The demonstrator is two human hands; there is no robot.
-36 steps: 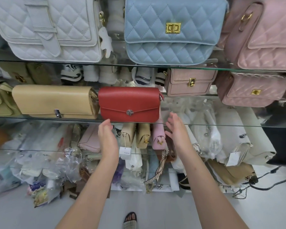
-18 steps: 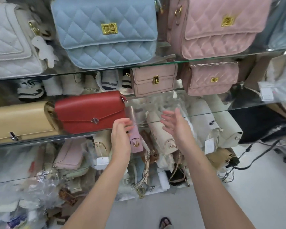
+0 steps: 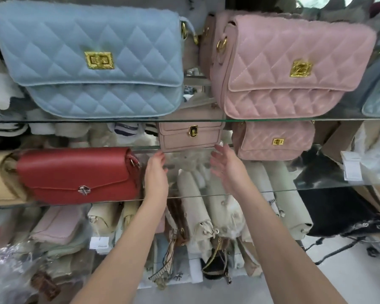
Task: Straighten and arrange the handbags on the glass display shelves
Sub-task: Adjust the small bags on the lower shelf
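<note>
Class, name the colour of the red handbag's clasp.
Silver; the clasp on the red handbag shows best in the head view.

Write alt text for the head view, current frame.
The open left hand and right hand reach up toward a small beige-pink flap handbag with a gold clasp on glass display shelves. A smooth red flap handbag sits to their left; a light-blue quilted handbag and a pink quilted handbag stand above.
</note>
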